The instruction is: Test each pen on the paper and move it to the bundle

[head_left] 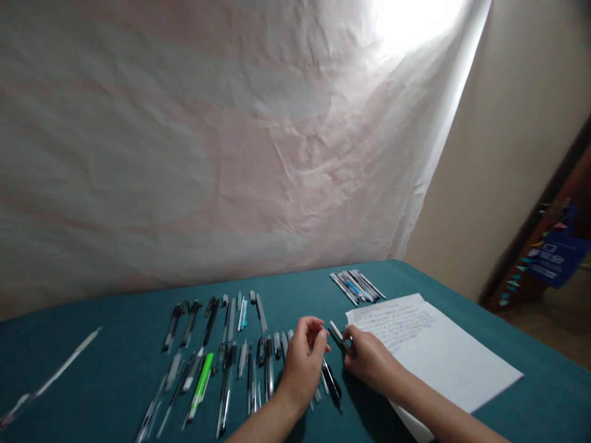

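My right hand [369,360] pinches a white pen [337,331] near the left edge of the written paper sheets [455,363]. The pen slants up and left out of my fingers. My left hand [305,351] is just left of it, with thumb and fingers curled together. Whether a small thing sits between those fingertips is hidden. A black pen [331,383] lies below the left fingers, partly covered by the hand. Several pens and caps lie in rough rows to the left, among them a bright green pen [201,386].
Behind the paper lies a neat bunch of slim pens or refills [356,287], one with a blue part. A long whitish stick-like thing [64,366] is at the far left. The dark green table [111,351] ends at a hanging pale sheet [221,147]. A blue bag [556,261] hangs at right.
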Tool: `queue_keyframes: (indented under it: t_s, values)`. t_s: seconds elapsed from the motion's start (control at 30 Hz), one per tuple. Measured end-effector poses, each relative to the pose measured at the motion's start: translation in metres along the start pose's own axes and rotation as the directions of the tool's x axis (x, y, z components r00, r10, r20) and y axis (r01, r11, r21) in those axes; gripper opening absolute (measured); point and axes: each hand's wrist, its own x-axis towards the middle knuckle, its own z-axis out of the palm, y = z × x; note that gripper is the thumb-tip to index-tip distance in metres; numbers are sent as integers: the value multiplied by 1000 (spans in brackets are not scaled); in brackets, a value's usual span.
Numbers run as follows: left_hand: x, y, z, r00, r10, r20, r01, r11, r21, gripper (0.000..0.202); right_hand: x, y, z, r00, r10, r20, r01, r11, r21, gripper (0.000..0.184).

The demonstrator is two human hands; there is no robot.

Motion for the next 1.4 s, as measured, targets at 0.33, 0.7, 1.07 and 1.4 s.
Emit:
queue_keyframes:
  t_s: [0.33, 0.7, 1.07, 1.4]
  values:
    - [8, 5, -4, 963, -268, 16, 268, 956, -123, 35, -1, -15, -12, 980, -200, 6, 136, 684, 717, 18]
    - [18, 11, -13, 969, -236, -72, 220, 960, -173, 30, -9, -21, -13, 977, -212, 21, 133, 682, 720, 30]
    - [44, 13, -46, 895, -78, -440, -12, 980, -197, 30, -12, -24, -15, 962, -261, 85, 147, 751, 643, 31]
    - [40, 14, -41, 914, -76, -398, 10, 986, -164, 31, -12, -24, -16, 960, -269, 82, 157, 753, 639, 31]
